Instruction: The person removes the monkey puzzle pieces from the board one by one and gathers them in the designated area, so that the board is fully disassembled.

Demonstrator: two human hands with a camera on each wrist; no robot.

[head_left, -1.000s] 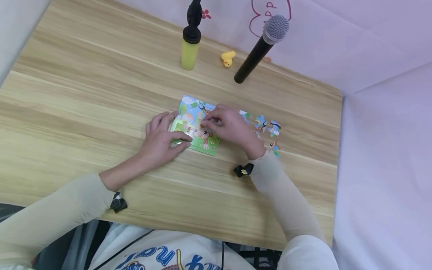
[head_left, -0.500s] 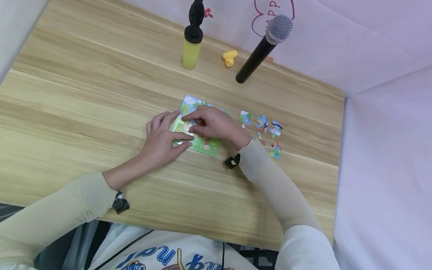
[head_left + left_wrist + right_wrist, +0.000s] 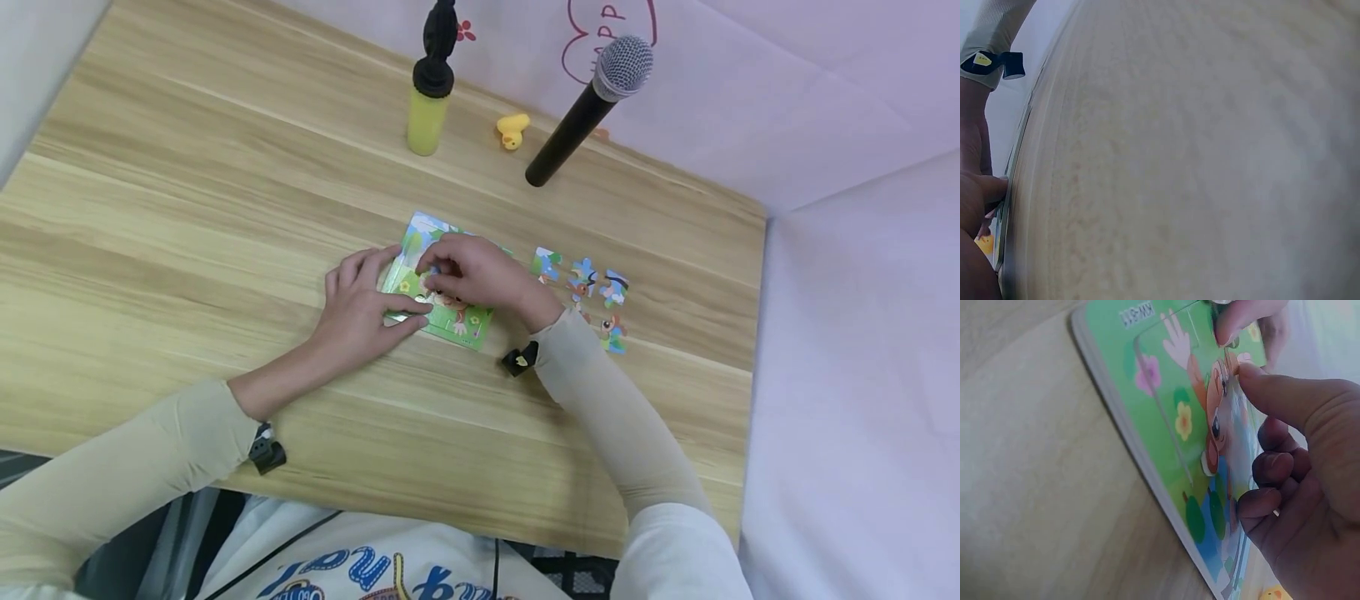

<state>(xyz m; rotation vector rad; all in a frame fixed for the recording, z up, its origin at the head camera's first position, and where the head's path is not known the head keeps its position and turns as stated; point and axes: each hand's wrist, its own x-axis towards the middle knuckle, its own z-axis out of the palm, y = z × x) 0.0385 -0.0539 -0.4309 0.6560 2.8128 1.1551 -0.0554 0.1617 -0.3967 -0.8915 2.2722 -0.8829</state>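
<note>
A cartoon jigsaw puzzle board [image 3: 474, 335] in green and blue lies flat on the wooden table. My left hand [image 3: 360, 304] rests on its left side with fingers spread and fairly straight, thumb and forefinger over the front left corner. Over the middle of the board, my right hand [image 3: 480, 271] pinches a small puzzle piece [image 3: 1233, 361] between thumb and forefinger, low against the picture. Most of that piece is hidden by the fingers. In the right wrist view a monkey figure shows on the board. The left wrist view shows mostly blurred table.
Several loose puzzle pieces [image 3: 613, 288] lie right of the board. Along the back stand a yellow bottle with a black top [image 3: 427, 121] and a microphone [image 3: 570, 137], with a small yellow duck [image 3: 512, 131] between them. White sheeting [image 3: 847, 333] borders the table's right side.
My right hand has moved left across the board, from its right half to its middle left, then shifted slightly there. My left hand has stayed at the board's left side.
</note>
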